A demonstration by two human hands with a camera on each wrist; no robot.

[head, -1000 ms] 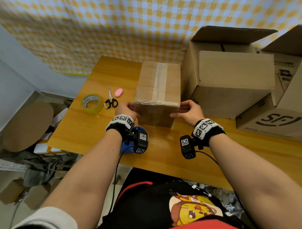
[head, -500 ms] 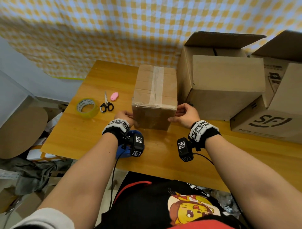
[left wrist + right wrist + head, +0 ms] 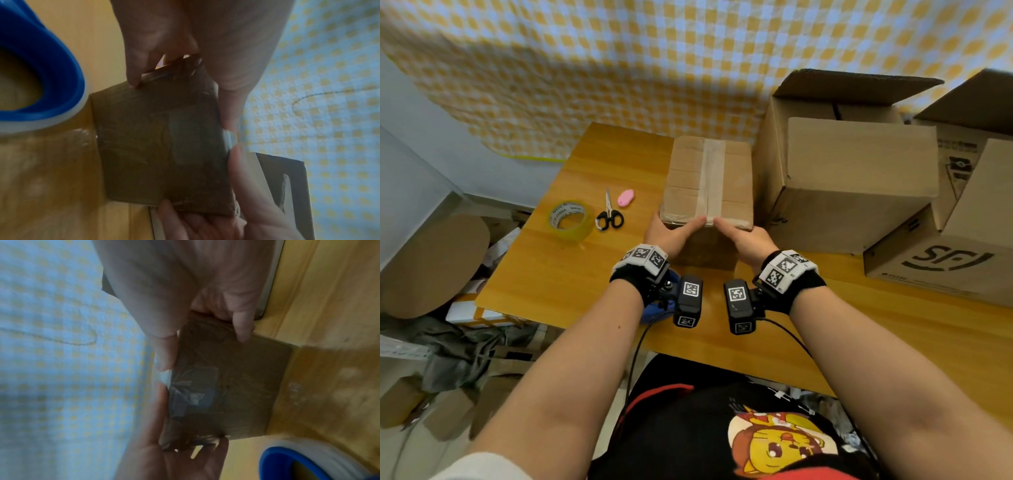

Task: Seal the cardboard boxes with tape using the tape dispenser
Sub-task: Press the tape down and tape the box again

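Observation:
A small cardboard box (image 3: 709, 181) stands on the wooden table (image 3: 544, 281), with a clear tape strip (image 3: 711, 171) running along its top and down the near face (image 3: 185, 138). My left hand (image 3: 671, 236) holds the box's near left corner and my right hand (image 3: 746, 240) the near right corner. Both thumbs lie along the top front edge and nearly meet at the tape, while the fingers curl round the side edges. The blue tape dispenser (image 3: 654, 310) lies on the table under my left wrist, held by neither hand, and shows in both wrist views too.
A yellowish tape roll (image 3: 570, 219), scissors (image 3: 608, 214) and a pink cutter (image 3: 626, 197) lie left of the box. A large open carton (image 3: 852, 178) stands close on its right, with a printed carton (image 3: 945, 260) beyond. Clutter sits on the floor to the left.
Both hands have slid from the box's lower side corners up to its top front edge, and the thumbs have come together at the tape. The box has stayed in place.

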